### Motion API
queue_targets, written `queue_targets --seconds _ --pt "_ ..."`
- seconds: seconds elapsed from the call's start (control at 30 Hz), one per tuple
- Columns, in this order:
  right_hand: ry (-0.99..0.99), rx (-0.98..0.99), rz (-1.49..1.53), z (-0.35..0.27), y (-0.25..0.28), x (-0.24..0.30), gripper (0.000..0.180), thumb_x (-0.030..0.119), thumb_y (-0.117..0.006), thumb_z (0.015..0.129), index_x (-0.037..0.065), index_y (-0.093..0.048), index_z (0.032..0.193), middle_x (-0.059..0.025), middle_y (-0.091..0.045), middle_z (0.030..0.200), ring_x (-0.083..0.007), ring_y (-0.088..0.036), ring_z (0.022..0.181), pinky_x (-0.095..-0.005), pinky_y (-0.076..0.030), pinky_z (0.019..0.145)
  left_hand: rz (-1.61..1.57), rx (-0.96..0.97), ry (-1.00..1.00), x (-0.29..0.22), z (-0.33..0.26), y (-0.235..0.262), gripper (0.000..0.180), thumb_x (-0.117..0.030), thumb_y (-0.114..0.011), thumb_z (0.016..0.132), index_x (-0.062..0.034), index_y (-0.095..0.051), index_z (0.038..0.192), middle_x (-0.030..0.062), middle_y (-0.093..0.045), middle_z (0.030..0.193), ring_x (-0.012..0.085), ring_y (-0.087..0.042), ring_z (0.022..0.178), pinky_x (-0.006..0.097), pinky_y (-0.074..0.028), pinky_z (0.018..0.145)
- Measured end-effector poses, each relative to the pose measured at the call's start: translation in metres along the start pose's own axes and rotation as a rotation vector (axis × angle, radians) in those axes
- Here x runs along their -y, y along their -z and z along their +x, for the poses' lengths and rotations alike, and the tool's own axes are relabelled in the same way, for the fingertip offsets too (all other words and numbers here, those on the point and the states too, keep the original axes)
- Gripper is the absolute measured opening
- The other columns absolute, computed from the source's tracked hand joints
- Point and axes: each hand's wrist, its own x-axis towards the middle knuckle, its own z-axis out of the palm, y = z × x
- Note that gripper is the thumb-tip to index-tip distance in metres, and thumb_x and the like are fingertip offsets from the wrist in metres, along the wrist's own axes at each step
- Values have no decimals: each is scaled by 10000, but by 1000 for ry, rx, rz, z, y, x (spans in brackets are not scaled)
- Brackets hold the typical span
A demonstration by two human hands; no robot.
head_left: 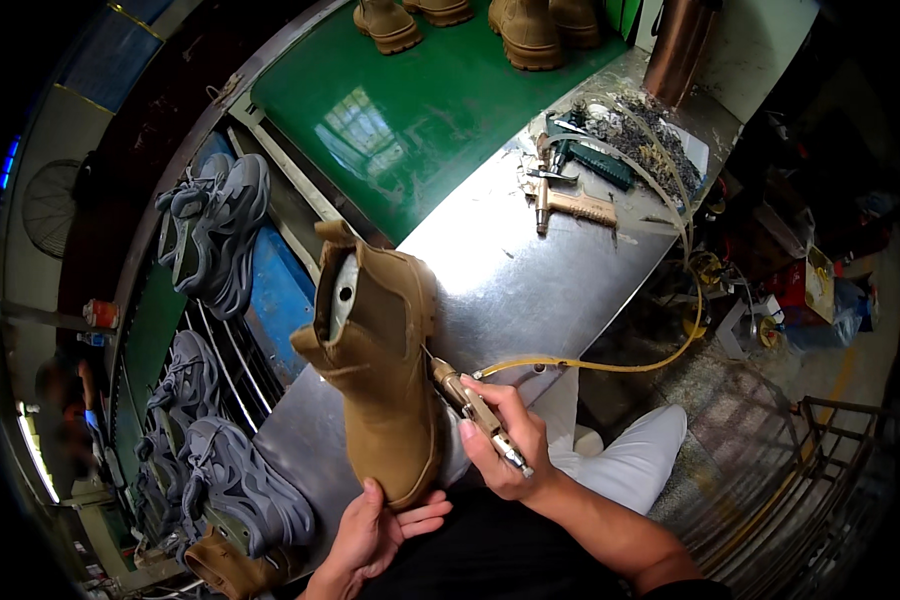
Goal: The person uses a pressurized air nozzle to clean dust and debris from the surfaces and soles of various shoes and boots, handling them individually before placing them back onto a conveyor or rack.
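A tan ankle boot (385,360) stands tilted at the near edge of the metal table, its toe toward me and a grey last showing in its opening. My left hand (385,525) cups the toe from below, thumb against the leather. In my right hand (505,440) is a slim bronze-coloured nozzle gun (460,390), gripped between thumb and fingers. Its thin tip points at the boot's right side, close to the sole edge; whether it touches I cannot tell. A yellow hose (610,367) runs up to the gun from the right.
A green belt (420,130) carries more tan boots (526,35) at the far side. Grey sneakers (220,235) fill a rack on the left. Beyond the boot, two pistol-grip guns (580,205) lie beside dark residue (640,135). A metal rack (830,440) stands at right.
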Motion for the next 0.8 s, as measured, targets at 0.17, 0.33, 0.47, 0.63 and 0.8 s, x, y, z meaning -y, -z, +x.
queue_targets --seconds 0.17,0.33,0.47,0.63,0.8 --pt "-108 43 -20 -1 10 16 374 105 -594 900 -29 -498 1236 -55 -603 711 -83 -545 575 -242 -432 537 -41 118 67 -4 9 -16 729 -522 -284 981 91 -291 1375 308 -481 1307 417 -519 1204 513 -460 990" --pt "-296 151 -89 -4 40 44 363 117 -593 901 -5 -502 1231 -71 -613 722 -82 -551 593 -248 -437 566 -57 363 201 -5 26 -28 617 -404 -387 1005 82 -288 1371 310 -461 1328 394 -512 1218 481 -466 1003" --pt "-426 293 -200 13 59 78 353 135 -591 901 3 -501 1216 -88 -609 687 -119 -581 566 -273 -437 539 -64 472 290 -5 38 -46 493 -288 -428 1018 43 -316 1366 292 -466 1327 376 -516 1218 459 -470 1010" --pt "-507 352 -366 34 62 110 348 138 -597 895 11 -504 1206 -124 -626 692 -195 -645 585 -308 -459 534 -94 578 303 -1 58 -73 429 -263 -442 1017 9 -367 1340 243 -480 1332 322 -536 1207 413 -468 1011" --pt "-392 268 -445 34 60 108 370 126 -608 886 6 -513 1223 -130 -636 735 -166 -643 629 -280 -478 595 -75 596 182 -2 84 -108 381 -166 -450 1009 0 -362 1340 116 -541 1216 185 -565 1097 324 -477 940"
